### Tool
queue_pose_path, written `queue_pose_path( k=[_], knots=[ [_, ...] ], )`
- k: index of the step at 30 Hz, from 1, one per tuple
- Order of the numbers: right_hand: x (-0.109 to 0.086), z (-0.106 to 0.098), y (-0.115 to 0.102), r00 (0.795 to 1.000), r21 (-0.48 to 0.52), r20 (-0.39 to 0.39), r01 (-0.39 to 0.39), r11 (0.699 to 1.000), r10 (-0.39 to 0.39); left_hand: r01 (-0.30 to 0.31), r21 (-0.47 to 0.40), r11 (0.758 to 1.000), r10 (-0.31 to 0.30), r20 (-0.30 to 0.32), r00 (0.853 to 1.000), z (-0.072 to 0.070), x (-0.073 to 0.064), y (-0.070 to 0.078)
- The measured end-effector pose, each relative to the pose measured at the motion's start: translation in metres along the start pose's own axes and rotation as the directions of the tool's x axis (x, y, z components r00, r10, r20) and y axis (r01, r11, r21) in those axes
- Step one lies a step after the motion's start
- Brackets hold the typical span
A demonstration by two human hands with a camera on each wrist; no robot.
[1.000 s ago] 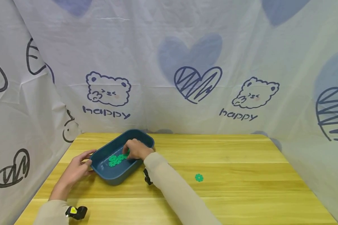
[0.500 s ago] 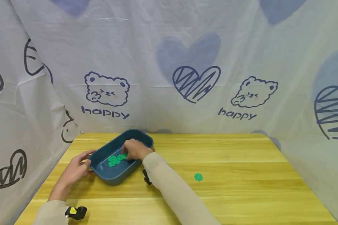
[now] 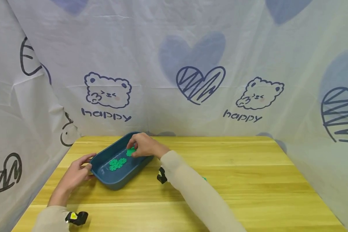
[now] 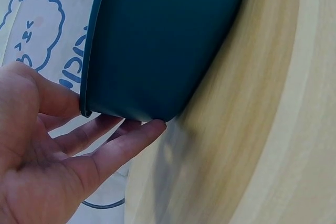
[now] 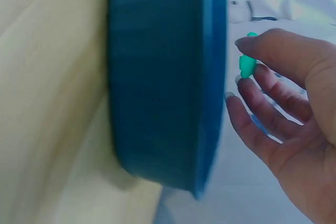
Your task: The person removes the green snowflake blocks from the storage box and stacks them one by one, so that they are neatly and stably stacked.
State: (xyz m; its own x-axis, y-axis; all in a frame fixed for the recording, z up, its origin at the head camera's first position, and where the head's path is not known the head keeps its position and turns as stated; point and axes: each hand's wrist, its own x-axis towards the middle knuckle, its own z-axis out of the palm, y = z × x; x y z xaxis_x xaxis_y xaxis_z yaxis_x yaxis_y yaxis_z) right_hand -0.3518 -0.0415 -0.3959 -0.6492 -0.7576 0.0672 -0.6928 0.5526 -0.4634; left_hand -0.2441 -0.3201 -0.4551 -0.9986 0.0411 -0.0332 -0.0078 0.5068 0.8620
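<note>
A dark blue oblong plastic basin stands at the table's left. Several green snowflake building discs lie flat on its floor. My right hand, raised over the basin's far half, pinches a green snowflake disc between thumb and fingertips. Seen from the right wrist, that disc is above the rim level, with the other fingers spread below it. My left hand is at the basin's near left end, its fairly straight fingers touching the outer wall and one digit at the rim.
Another green disc lies on the wooden table, mostly hidden behind the right sleeve. A white printed cloth hangs behind the table and along both sides. Black wrist cameras sit on the cuffs.
The right hand has risen from the basin floor with a green disc between its fingers. Its forearm shifted right, over the loose disc on the table. The left hand stays at the basin's end.
</note>
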Motion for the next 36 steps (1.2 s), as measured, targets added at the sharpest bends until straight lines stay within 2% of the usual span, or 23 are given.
queue_pose_path(
  k=[6,14,23,36],
  knots=[
    [-0.028,-0.024,0.003,0.997,-0.013,0.002,0.073,0.997,-0.073,0.004,0.005,1.000,-0.004,0.004,1.000,-0.002,0.000,0.000],
    [-0.072,-0.043,0.021,0.995,-0.030,0.008,0.096,0.995,-0.095,0.011,0.016,1.000,-0.011,0.009,1.000,-0.004,-0.001,0.002],
    [-0.114,-0.046,0.047,0.995,-0.011,0.010,0.095,0.995,-0.095,0.011,0.014,1.000,-0.011,0.008,1.000,-0.004,-0.003,0.003],
    [-0.166,-0.043,0.080,1.000,-0.028,0.017,0.013,1.000,-0.012,0.011,-0.006,1.000,-0.011,0.015,1.000,-0.002,0.000,0.002]
  ],
)
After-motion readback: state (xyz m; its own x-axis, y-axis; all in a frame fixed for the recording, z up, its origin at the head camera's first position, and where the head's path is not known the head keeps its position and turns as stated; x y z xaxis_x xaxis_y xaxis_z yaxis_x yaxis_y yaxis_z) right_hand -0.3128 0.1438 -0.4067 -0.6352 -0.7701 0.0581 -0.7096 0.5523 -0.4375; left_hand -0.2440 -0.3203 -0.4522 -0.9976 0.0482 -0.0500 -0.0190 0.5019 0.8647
